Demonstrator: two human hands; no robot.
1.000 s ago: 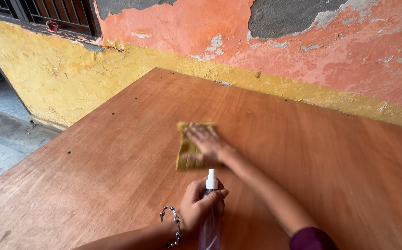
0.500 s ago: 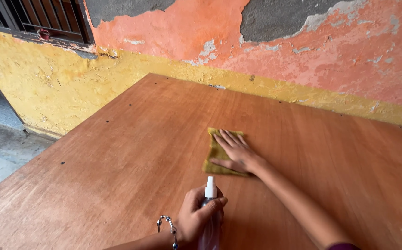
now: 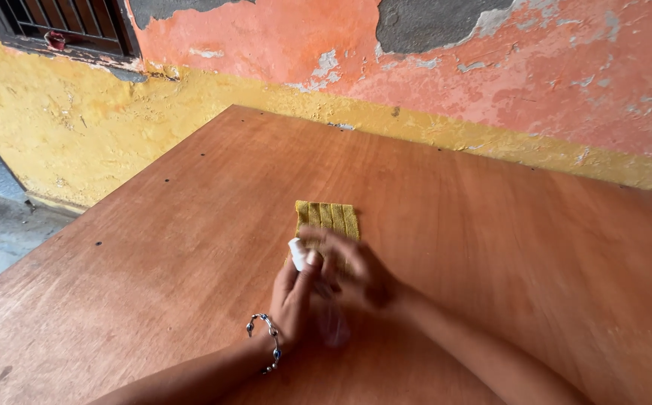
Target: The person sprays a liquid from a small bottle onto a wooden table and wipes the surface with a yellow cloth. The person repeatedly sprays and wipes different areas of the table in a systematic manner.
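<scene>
One cloth [image 3: 327, 217] just beyond hands [image 3: 341, 285].

Cloth [image 3: 327, 218] at frame centre on table [image 3: 491, 247], just above both hands. Left hand [image 3: 294, 300] with spray bottle [image 3: 298, 253] left of right hand [image 3: 356, 270]. Wall [image 3: 453, 67] across top, window grille [image 3: 56, 19] upper left.

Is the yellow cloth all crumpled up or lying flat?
Flat. The yellow ribbed cloth lies as a neat rectangle on the brown wooden table, its near edge hidden behind the hands.
</scene>
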